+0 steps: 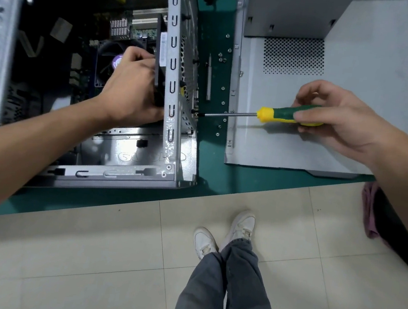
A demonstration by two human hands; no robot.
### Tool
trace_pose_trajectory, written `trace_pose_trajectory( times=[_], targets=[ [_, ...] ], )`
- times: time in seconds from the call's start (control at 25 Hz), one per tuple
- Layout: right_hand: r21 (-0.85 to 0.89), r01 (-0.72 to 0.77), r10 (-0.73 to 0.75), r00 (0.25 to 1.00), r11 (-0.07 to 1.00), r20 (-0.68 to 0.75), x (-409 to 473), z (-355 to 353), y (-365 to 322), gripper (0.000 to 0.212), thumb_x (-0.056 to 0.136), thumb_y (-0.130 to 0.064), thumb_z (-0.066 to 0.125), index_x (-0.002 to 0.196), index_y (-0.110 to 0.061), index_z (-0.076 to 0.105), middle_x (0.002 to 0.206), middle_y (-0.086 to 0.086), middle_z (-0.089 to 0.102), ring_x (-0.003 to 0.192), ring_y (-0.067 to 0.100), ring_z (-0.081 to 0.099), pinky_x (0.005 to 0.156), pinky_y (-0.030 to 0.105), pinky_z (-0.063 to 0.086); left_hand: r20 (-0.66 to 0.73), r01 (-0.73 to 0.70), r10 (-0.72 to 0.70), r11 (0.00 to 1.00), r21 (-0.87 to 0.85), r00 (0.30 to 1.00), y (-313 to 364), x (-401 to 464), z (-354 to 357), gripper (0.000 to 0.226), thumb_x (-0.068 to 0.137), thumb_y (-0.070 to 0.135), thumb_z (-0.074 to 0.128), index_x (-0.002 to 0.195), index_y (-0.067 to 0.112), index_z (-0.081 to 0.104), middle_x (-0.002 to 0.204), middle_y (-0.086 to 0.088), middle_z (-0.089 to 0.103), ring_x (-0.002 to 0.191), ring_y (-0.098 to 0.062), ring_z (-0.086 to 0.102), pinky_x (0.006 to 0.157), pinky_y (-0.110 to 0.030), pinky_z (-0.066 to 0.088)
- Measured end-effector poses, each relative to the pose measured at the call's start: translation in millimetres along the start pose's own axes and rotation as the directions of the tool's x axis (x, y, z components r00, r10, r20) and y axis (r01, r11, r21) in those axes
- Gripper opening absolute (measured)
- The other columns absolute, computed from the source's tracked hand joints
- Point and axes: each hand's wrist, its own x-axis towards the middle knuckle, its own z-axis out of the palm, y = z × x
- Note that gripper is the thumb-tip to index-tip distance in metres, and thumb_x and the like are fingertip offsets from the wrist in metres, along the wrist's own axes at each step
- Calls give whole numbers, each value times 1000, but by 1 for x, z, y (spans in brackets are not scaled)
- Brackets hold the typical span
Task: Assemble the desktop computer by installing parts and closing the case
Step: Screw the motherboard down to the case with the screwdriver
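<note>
Fingers of the right hand (337,118) are wrapped on the screwdriver (272,116), tip at a screw on the case (175,101) rear wall, near the mat's front edge. Left hand (131,89) grips the black fan (161,56) inside. Shaft should be kept square, fan pressed flush, to avoid cam-out.

right hand (337,118) gripping screwdriver (272,116), tip at case (174,116)

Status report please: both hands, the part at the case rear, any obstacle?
Left hand holds black fan inside case. Right hand grips screwdriver, tip at rear panel screw. Loose screws on mat, not blocking.
</note>
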Motion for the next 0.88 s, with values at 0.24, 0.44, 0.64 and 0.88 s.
trace_pose_trajectory(
  times=[0.24,0.44,0.64,0.88],
  targets=[
    [-245,-55,38,996,968,-75,0,6,1,16,94,-26,62,84,-14,66,70,6,64,54,16,55,46,23,44,-16,-6,6,1000,-4,1000,-1,-1,0,18,82,44,43,70,33,37,68,10,41,63,-27,52,79,-35,26],
    [-223,-23,3,996,975,-92,-4,5,2,19,92,-25,66,82,-9,67,69,8,66,50,15,57,45,21,47,-22,-24,23,999,-22,999,-1,-1,1,22,81,46,44,68,41,28,66,13,37,63,-24,49,80,-36,26],
    [-122,-39,30,997,992,-76,-5,4,0,3,90,-19,66,88,-19,67,73,0,59,58,14,54,47,23,46,-11,-4,4,998,-56,1000,2,0,0,26,80,46,45,66,47,23,66,13,38,68,-17,41,80,-35,26],
    [-181,-7,-20,989,983,-146,-2,9,-3,16,93,-29,63,82,-17,61,66,0,59,50,15,46,39,21,33,-12,-17,17,1000,-15,1000,0,-1,0,19,80,46,45,69,36,34,68,9,42,66,-29,55,80,-37,26]
  ],
)
